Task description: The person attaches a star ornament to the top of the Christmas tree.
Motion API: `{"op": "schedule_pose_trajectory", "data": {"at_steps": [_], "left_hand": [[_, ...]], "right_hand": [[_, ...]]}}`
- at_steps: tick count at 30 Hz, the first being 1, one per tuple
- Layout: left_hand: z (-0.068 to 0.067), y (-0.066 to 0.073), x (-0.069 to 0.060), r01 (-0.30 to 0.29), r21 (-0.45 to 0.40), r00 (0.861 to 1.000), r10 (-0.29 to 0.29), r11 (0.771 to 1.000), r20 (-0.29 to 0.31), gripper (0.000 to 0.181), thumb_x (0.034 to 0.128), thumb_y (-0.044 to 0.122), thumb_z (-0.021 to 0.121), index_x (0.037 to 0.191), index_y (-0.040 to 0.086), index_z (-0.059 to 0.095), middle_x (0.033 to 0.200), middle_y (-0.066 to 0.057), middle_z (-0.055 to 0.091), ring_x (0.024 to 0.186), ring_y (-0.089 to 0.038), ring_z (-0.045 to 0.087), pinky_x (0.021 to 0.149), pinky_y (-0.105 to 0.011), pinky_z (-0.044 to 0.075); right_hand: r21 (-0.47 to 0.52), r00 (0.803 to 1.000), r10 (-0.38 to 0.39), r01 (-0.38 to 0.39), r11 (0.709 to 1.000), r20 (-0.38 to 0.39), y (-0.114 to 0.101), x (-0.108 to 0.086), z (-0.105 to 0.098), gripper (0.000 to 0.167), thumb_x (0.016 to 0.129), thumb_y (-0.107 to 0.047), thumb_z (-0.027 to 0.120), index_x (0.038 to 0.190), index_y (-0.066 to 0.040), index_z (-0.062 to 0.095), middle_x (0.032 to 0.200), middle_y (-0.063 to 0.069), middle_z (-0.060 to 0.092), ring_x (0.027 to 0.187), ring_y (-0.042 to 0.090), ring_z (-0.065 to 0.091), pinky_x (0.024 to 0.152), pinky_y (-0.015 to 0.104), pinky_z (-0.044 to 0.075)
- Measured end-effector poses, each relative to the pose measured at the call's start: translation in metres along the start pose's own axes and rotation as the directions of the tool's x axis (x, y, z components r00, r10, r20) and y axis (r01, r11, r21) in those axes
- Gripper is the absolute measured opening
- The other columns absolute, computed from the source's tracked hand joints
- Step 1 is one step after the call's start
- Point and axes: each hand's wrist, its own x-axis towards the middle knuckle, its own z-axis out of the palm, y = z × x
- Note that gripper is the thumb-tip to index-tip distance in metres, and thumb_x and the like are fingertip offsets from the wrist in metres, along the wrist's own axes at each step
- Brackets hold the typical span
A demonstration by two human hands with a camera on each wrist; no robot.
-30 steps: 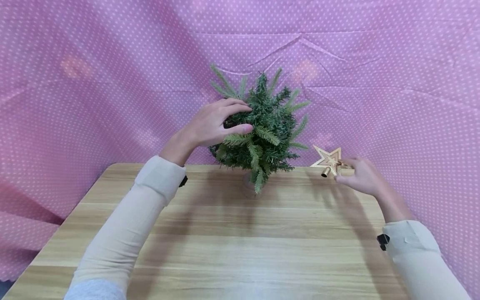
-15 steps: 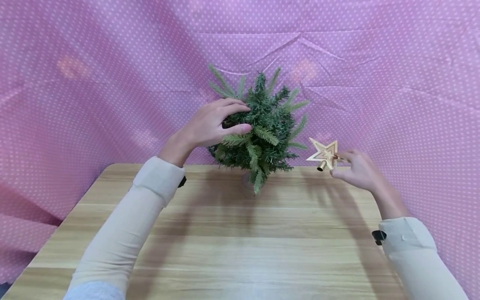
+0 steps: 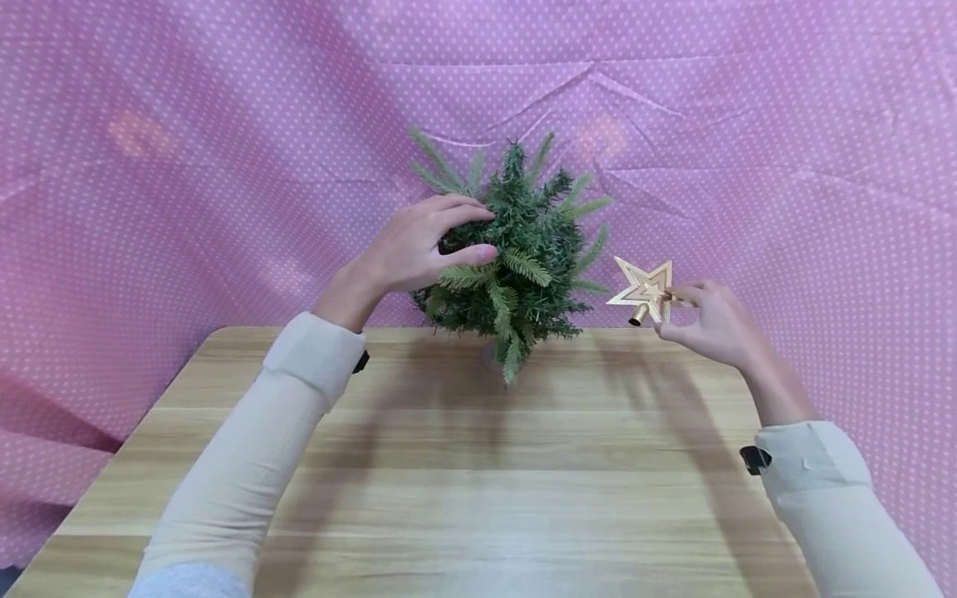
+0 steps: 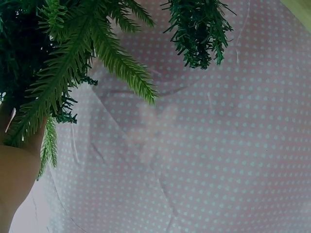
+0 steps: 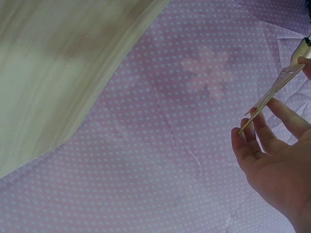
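Note:
A small green artificial tree stands upright on a clear base near the table's back edge. My left hand holds its upper left side, fingers and thumb curved round the foliage. Branches and part of that hand show in the left wrist view, its fingers partly hidden. To the tree's right, apart from it, my right hand pinches a gold star by its right side, with the star's short tube pointing downward. The right wrist view shows the star nearly edge-on against the fingers of the hand.
The wooden table extends in front of the tree, with shadows of the arms across it. A pink cloth with pale dots hangs behind and around the sides. Black devices sit by the sleeve cuffs.
My right hand has raised the star and moved it slightly left. My left hand keeps its hold on the tree, and the head view has shifted a little.

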Motion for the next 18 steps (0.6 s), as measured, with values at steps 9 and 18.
{"op": "schedule_pose_trajectory", "data": {"at_steps": [9, 18], "left_hand": [[-0.001, -0.001, -0.001, 0.002, -0.007, 1.000, -0.002, 1.000, 0.017, 0.078, 0.0948, 0.075, 0.042, 0.148, 0.020, 0.054, 0.150, -0.006, 0.051, 0.141, -0.028, 0.042, 0.117, -0.055, 0.030], [0.000, -0.002, 0.000, -0.003, 0.008, 1.000, 0.003, 1.000, 0.021, 0.077, 0.0950, 0.074, 0.043, 0.148, 0.020, 0.053, 0.150, -0.006, 0.051, 0.140, -0.028, 0.043, 0.116, -0.055, 0.030]], "right_hand": [[-0.002, 0.999, 0.033, -0.033, 0.999, 0.020, -0.012, 0.003, -0.008, 0.065, 0.083, -0.025, 0.079, 0.133, 0.011, 0.059, 0.133, 0.037, 0.053, 0.122, 0.054, 0.046, 0.099, 0.071, 0.038], [-0.027, 1.000, -0.007, 0.006, 1.000, -0.030, -0.023, 0.012, -0.015, 0.064, 0.080, -0.025, 0.079, 0.130, 0.011, 0.061, 0.130, 0.035, 0.056, 0.119, 0.053, 0.048, 0.097, 0.069, 0.039]]}}
